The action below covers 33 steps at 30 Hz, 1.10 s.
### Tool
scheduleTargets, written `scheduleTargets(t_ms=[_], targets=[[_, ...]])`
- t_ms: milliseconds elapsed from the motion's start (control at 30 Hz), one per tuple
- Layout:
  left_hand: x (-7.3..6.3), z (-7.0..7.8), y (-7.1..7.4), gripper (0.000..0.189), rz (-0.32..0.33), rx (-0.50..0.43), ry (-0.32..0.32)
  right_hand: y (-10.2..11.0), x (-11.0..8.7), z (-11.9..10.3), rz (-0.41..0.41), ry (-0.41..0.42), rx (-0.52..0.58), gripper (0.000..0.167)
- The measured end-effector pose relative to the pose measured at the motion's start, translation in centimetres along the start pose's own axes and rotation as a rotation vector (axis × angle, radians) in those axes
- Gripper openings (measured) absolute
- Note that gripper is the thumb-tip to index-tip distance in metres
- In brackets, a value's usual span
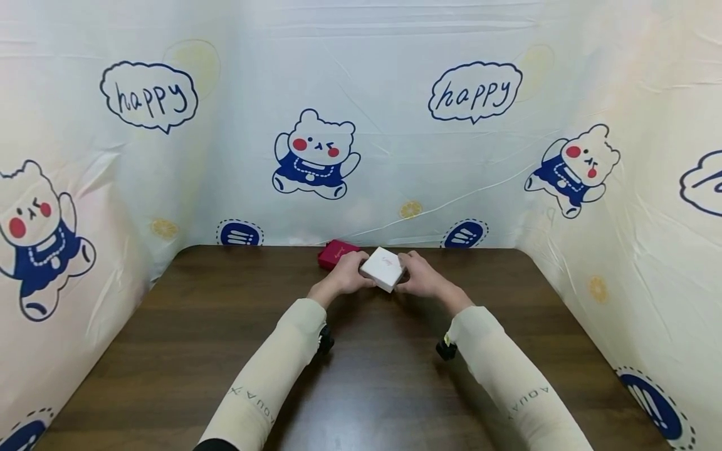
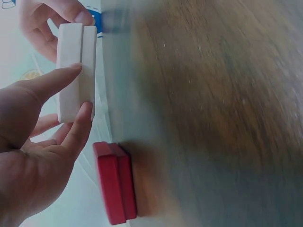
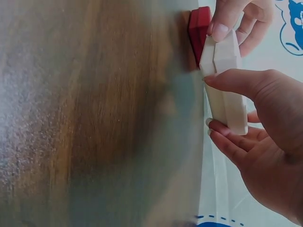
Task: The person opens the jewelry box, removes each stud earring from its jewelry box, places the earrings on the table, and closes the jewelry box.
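Head view: your left hand [image 1: 351,274] and right hand [image 1: 420,275] both grip the white box [image 1: 383,268], one on each side, tilted, near the table's [image 1: 383,388] far edge. Red box [image 1: 336,254] sits just beside your left hand. Printed curtain [image 1: 395,81] behind.

Left wrist view: your left thumb and fingers pinch one end of the white box, seam line showing along its side; your right hand holds the other end. Red box on the table, apart from it.

Right wrist view: same two-handed hold, your right thumb by the seam, fingers around the end.
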<state>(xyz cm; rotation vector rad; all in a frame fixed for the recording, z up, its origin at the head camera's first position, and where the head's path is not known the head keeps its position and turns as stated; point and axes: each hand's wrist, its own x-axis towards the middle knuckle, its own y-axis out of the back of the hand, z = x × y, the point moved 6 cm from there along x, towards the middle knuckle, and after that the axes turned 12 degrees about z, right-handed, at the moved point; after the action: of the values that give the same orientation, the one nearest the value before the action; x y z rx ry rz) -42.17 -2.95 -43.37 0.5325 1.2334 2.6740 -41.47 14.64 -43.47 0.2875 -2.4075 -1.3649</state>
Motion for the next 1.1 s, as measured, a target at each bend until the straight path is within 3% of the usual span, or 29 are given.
scheduleTargets(t_ms=[167,433,800,1100], targets=[[-0.7,0.1,0.9,0.054,-0.003,0.001,-0.016,0.2,-0.4,-0.9,0.006,0.006,0.018,0.076],[-2.1,0.6,2.4,0.053,0.032,0.022,-0.093,0.2,-1.4,-2.6,0.033,0.021,0.070,0.073],[-4.4,0.9,3.9,0.054,0.086,0.021,-0.119,0.0,-2.5,-4.5,0.048,0.073,0.154,0.080],[-6.3,1.1,4.6,0.051,0.085,0.031,-0.142,-0.1,-3.4,-5.5,0.029,0.093,0.185,0.077]])
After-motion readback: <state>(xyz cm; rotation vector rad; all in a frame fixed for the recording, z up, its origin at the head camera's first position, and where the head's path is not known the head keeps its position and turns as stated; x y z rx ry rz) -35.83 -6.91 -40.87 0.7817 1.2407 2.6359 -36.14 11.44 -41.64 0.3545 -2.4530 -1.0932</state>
